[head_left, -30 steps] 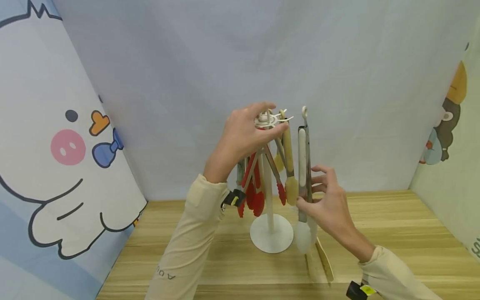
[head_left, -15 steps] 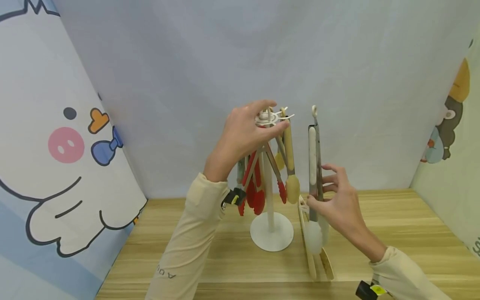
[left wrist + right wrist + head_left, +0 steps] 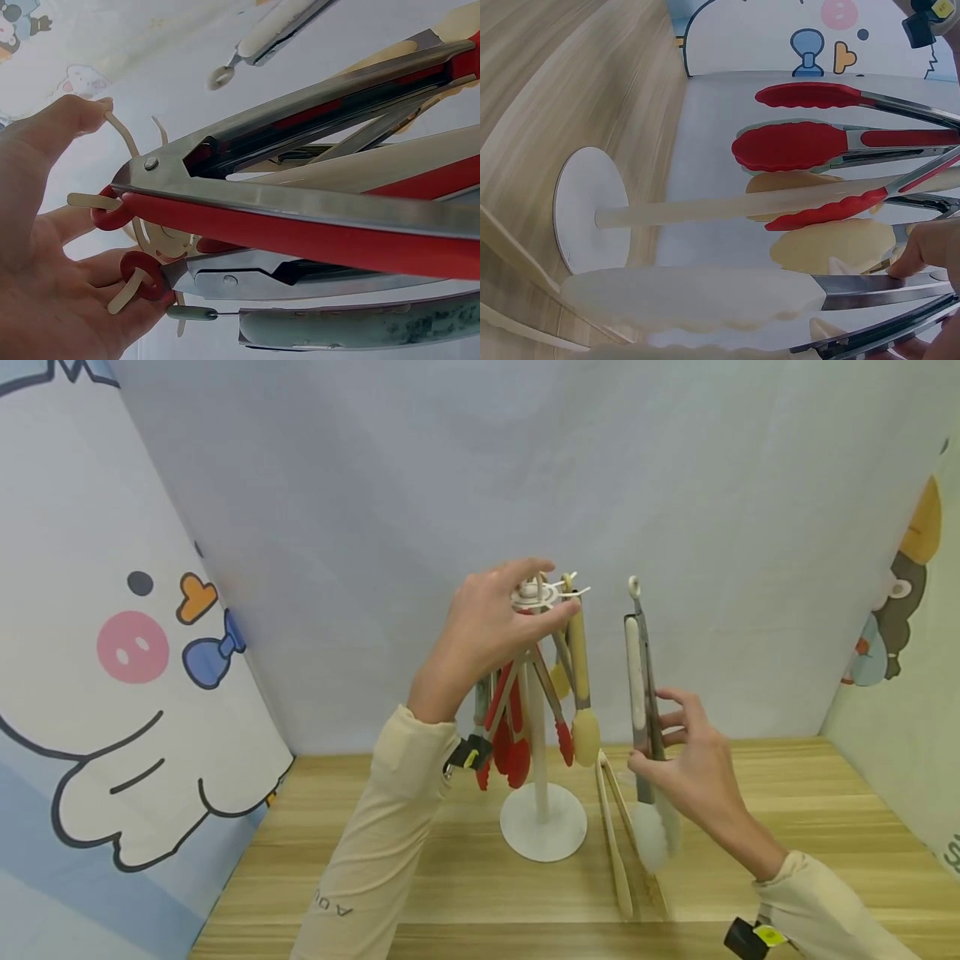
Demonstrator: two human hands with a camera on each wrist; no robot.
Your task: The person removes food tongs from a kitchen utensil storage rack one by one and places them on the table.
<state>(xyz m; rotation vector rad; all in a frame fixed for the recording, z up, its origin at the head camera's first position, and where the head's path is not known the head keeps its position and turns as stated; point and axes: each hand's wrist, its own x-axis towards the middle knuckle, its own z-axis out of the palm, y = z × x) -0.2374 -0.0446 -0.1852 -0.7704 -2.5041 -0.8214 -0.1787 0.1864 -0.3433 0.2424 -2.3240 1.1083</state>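
My right hand (image 3: 693, 760) holds a pair of white-tipped metal tongs (image 3: 636, 677) by the lower arms, thumb on one side and fingers on the other. Their ring end points up and they hang apart from the rack, tips (image 3: 697, 292) over the table. At the top of a white hanging rack (image 3: 543, 827), my left hand (image 3: 487, 627) grips the hooked crown; in the left wrist view the thumb touches one hook's tip. Red tongs (image 3: 315, 225), yellow tongs (image 3: 585, 735) and green-handled tongs (image 3: 360, 330) hang there. My left hand partly hides the hooks in the head view.
Slim wooden-looking tongs (image 3: 611, 843) lie spread on the wood-grain table (image 3: 450, 893), right of the rack's round base. A pale cloth wall (image 3: 375, 485) stands behind. Cartoon-printed panels flank the table on the left (image 3: 60, 568) and right (image 3: 885, 735).
My right hand has moved right with the white-tipped tongs, away from the rack, and they now tilt slightly. More of the tongs on the table shows. My left hand stays at the rack's top.
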